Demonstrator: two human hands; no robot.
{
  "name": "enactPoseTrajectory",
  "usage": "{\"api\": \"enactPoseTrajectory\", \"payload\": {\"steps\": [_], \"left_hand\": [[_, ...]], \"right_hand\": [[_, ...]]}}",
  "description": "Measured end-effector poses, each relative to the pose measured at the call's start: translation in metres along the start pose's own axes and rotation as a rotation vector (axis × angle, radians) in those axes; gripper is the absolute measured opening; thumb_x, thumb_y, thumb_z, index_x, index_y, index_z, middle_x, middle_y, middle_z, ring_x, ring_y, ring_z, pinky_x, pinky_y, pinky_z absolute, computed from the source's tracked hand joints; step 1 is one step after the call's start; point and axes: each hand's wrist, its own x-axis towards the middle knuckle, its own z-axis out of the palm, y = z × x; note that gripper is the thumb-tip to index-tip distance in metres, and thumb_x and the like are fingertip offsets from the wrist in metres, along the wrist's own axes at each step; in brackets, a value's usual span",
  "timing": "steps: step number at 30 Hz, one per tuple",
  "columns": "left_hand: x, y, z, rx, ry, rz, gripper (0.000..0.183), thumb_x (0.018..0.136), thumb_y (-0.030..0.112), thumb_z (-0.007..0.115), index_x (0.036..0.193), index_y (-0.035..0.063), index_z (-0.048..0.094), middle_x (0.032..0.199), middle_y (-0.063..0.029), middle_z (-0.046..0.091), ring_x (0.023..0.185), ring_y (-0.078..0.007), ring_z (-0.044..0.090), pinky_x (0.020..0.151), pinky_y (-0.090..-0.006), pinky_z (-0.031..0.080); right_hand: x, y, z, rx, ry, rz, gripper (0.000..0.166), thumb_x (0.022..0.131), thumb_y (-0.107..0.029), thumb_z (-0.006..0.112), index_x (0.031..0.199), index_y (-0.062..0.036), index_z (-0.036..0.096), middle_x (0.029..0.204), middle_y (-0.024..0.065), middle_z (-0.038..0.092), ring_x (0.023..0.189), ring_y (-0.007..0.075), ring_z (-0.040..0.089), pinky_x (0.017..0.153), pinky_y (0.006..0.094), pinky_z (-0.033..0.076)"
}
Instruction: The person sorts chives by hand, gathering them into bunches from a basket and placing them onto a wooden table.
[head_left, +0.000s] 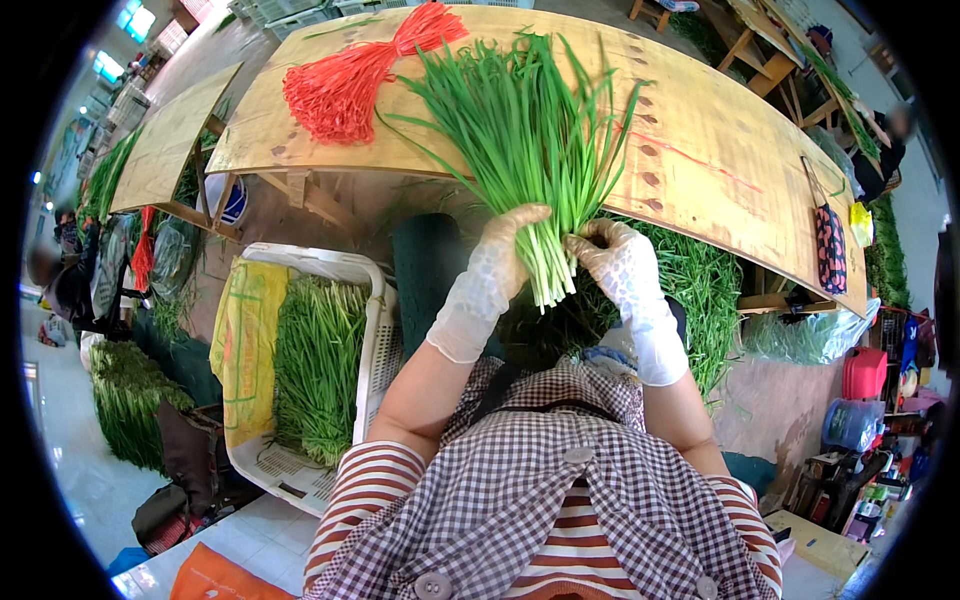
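In the head view my left hand (504, 259), in a thin pale glove, grips a bunch of green garlic chives (517, 135) near its pale cut ends. The leaves fan away from me over the edge of the wooden table (712, 142). At the right side of the same stems is my right hand (611, 259), gloved too, its thumb and fingertips pinched together at the outer stems; whether they hold a stem is hard to tell. A tied bundle of red plastic strings (349, 86) lies on the table, left of the leaves.
At my left stands a white plastic crate (379, 345) with a yellow sack (251, 345) over its side and chives (319, 367) inside. Loose greens (697, 300) lie below the table at right. A patterned pouch (830, 247) hangs at the table's right end. Other people sit farther off on both sides.
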Motion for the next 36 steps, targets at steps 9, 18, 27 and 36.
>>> {"api": "enactPoseTrajectory", "payload": {"steps": [9, 18, 27, 36], "left_hand": [[-0.007, 0.01, 0.003, -0.239, -0.079, 0.006, 0.029, 0.076, 0.008, 0.059, 0.103, -0.0023, 0.053, 0.097, -0.0135, 0.06, 0.087, -0.0287, 0.058, 0.078, -0.0444, 0.049], [0.004, -0.01, 0.008, 0.218, -0.025, 0.05, 0.027, 0.075, 0.008, 0.063, 0.1, -0.0004, 0.057, 0.088, -0.0089, 0.061, 0.079, -0.018, 0.059, 0.072, -0.0295, 0.048], [-0.011, 0.029, 0.061, 0.435, -0.353, 0.38, 0.044, 0.061, 0.006, 0.072, 0.101, -0.0007, 0.054, 0.081, -0.0085, 0.06, 0.068, -0.0184, 0.06, 0.063, -0.0293, 0.054], [0.092, 0.043, 0.059, 0.634, -0.573, 0.383, 0.054, 0.052, 0.0, 0.077, 0.102, 0.0004, 0.057, 0.091, -0.01, 0.063, 0.081, -0.0154, 0.061, 0.071, -0.0281, 0.053]], "right_hand": [[0.012, 0.002, 0.019, 0.631, 0.033, -0.05, 0.051, 0.082, -0.012, 0.062, 0.125, 0.0029, 0.04, 0.11, 0.0146, 0.058, 0.097, 0.0203, 0.055, 0.084, 0.0292, 0.044], [0.007, 0.018, 0.026, -0.08, 0.221, -0.633, 0.027, 0.076, -0.002, 0.055, 0.102, 0.0002, 0.058, 0.097, 0.0203, 0.058, 0.084, 0.0372, 0.057, 0.073, 0.0366, 0.048], [0.041, -0.013, -0.054, 0.764, -0.177, -0.25, 0.103, 0.063, -0.043, 0.075, 0.137, 0.0001, 0.017, 0.132, 0.0246, 0.036, 0.124, 0.031, 0.034, 0.102, 0.0388, 0.032], [0.106, -0.042, -0.057, 0.364, -0.099, -0.473, 0.064, 0.068, -0.038, 0.073, 0.113, 0.0, 0.049, 0.107, 0.0096, 0.059, 0.101, 0.0175, 0.053, 0.092, 0.0317, 0.041]]}}
